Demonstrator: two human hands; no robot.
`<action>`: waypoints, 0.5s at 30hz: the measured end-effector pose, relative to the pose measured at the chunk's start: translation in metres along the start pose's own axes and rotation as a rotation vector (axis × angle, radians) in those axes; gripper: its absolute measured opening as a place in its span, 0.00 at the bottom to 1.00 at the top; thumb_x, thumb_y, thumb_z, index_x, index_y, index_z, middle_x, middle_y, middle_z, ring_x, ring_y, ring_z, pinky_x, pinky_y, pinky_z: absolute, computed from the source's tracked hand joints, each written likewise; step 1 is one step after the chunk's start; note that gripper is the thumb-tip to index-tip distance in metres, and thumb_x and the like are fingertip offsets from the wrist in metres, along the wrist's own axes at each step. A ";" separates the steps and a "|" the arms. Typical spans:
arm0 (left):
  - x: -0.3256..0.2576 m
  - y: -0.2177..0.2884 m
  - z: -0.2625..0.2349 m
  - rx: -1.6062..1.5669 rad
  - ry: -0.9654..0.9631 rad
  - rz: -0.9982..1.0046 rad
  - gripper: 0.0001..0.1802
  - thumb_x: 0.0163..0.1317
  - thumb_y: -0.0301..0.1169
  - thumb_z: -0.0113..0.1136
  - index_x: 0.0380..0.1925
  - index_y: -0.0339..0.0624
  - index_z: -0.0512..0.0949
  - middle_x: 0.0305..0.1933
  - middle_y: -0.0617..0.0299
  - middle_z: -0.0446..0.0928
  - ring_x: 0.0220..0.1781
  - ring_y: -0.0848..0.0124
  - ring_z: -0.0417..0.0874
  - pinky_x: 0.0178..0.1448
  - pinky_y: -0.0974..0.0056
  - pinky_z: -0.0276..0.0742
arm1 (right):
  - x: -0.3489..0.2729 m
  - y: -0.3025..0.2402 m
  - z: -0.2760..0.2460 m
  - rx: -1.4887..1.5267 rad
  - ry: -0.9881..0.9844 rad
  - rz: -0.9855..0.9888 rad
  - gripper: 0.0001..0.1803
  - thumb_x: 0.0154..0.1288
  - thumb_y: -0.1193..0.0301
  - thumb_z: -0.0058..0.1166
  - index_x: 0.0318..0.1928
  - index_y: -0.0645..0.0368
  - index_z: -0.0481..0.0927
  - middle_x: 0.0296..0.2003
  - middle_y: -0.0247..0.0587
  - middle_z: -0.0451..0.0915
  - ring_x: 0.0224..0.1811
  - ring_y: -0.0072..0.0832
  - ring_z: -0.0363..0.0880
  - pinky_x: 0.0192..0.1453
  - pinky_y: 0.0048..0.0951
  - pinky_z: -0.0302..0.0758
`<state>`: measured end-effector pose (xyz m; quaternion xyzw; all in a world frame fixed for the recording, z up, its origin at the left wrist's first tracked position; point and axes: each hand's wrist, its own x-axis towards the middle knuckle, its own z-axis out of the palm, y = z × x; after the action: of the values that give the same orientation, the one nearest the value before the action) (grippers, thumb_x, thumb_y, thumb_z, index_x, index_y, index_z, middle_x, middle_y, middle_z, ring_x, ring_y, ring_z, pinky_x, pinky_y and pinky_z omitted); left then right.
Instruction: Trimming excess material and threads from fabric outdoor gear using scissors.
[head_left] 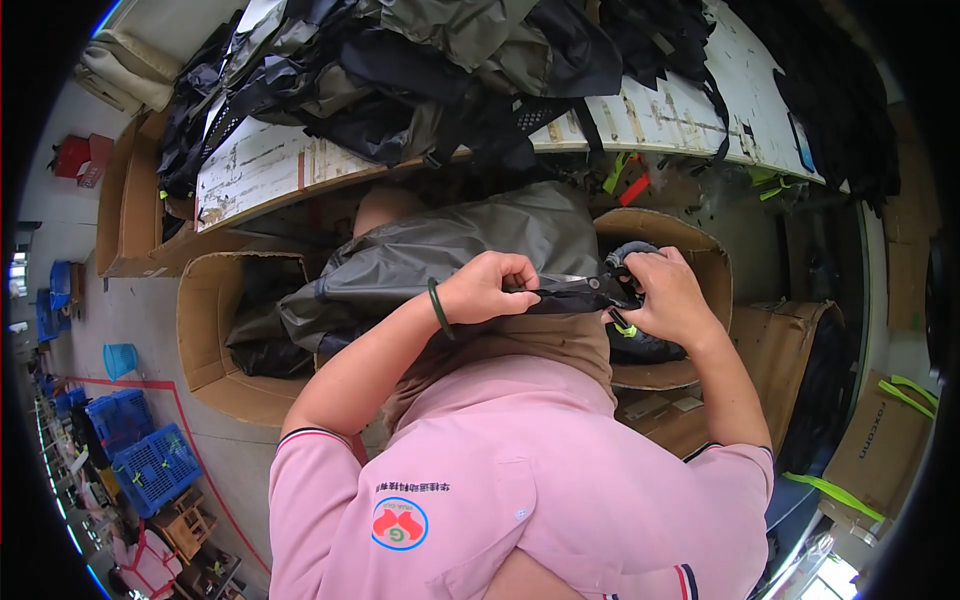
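Note:
A dark grey sheet of coated fabric (480, 232) lies across my lap, its folds spreading to the left. My left hand (488, 288) is closed in a pinch on a black edge of that fabric. In my right hand (662, 295) is a pair of scissors (572, 281), gripped by the handles with the metal blades pointing left toward my left fingers. The blade tips lie close to the pinched edge; whether they touch it I cannot tell. A black piece with a bright yellow-green bit (622, 325) hangs just below my right fingers.
A white worktable (270, 165) stands ahead, heaped with black and grey fabric pieces (430, 75). Open cardboard boxes flank my lap, the left box (200, 340) holding dark fabric and the right box (715, 270) partly behind my right hand. Blue crates (150, 465) stand on the floor far left.

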<state>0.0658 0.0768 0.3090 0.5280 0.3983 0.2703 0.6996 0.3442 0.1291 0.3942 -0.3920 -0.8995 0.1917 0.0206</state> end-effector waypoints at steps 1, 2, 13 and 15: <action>-0.001 0.002 0.000 -0.001 0.001 0.000 0.06 0.60 0.26 0.64 0.33 0.38 0.76 0.30 0.70 0.78 0.33 0.83 0.74 0.39 0.75 0.71 | -0.001 0.001 -0.003 0.000 -0.001 -0.001 0.28 0.40 0.50 0.74 0.31 0.56 0.74 0.27 0.37 0.78 0.34 0.38 0.78 0.45 0.37 0.67; -0.002 0.003 0.001 -0.003 0.015 0.003 0.06 0.59 0.26 0.64 0.33 0.38 0.76 0.30 0.70 0.78 0.33 0.83 0.74 0.39 0.75 0.71 | -0.002 0.001 -0.005 -0.019 -0.030 0.005 0.28 0.40 0.49 0.74 0.30 0.56 0.74 0.27 0.38 0.78 0.33 0.39 0.78 0.44 0.37 0.67; -0.004 0.003 0.007 0.002 0.059 0.034 0.06 0.59 0.26 0.63 0.32 0.38 0.76 0.29 0.70 0.76 0.31 0.84 0.73 0.37 0.75 0.70 | -0.001 -0.003 -0.006 -0.054 -0.106 0.023 0.29 0.39 0.47 0.72 0.28 0.57 0.75 0.25 0.41 0.79 0.33 0.42 0.78 0.42 0.39 0.69; -0.005 0.004 0.007 0.017 0.066 0.033 0.06 0.59 0.26 0.63 0.32 0.38 0.76 0.28 0.70 0.76 0.31 0.84 0.73 0.36 0.74 0.70 | -0.002 -0.002 -0.006 -0.063 -0.115 0.009 0.28 0.40 0.47 0.72 0.29 0.57 0.77 0.26 0.41 0.79 0.33 0.42 0.79 0.41 0.40 0.72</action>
<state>0.0697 0.0705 0.3154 0.5313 0.4147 0.2956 0.6771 0.3448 0.1282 0.4004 -0.3848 -0.9031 0.1855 -0.0443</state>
